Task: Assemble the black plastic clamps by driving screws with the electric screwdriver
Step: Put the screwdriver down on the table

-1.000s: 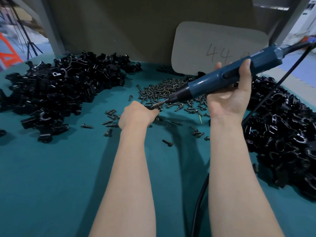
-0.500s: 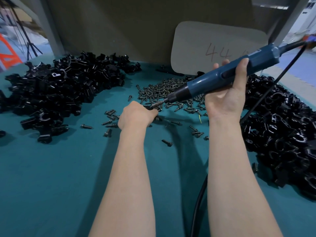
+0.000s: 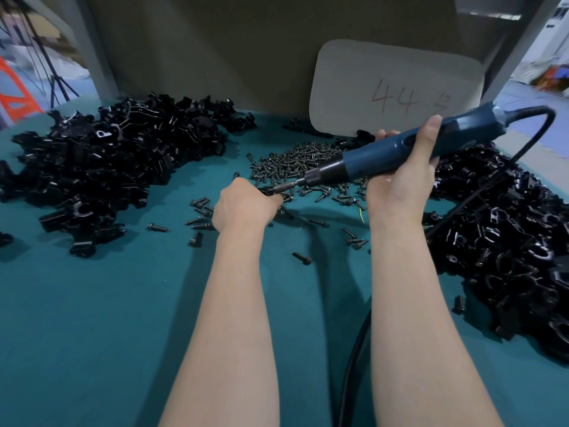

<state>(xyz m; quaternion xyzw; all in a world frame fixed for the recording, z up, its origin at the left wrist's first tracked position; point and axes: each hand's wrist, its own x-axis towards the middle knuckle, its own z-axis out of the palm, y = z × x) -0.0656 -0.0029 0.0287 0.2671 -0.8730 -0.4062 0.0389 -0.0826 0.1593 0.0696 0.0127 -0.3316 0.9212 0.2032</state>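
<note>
A: While the view tilts down, the teal table (image 3: 92,334) fills the frame, carrying 2 black heaps of clamps, the left pile (image 3: 107,167) and the right pile (image 3: 508,257), well apart.

B: And a grey card (image 3: 394,87) marked 44 leans on the back wall between them.

A: Now the screwdriver (image 3: 385,158): blue, off the table, slanting down to the left. A black cable (image 3: 350,368) lies beside the right forearm.

B: Screws (image 3: 292,164) sit heaped mid-table under the tool, with strays scattered near the wrists.

A: Right hand (image 3: 400,186): fingers wrapped round the barrel, thumb laid over the top.

B: Left hand (image 3: 243,204) is a tight fist low over the table, just in front of the heap, fingers curled round a clamp (image 3: 267,190). Only its black edge shows by the thumb.

A: And the bit (image 3: 284,187) meets that edge, right at the fist.
</note>
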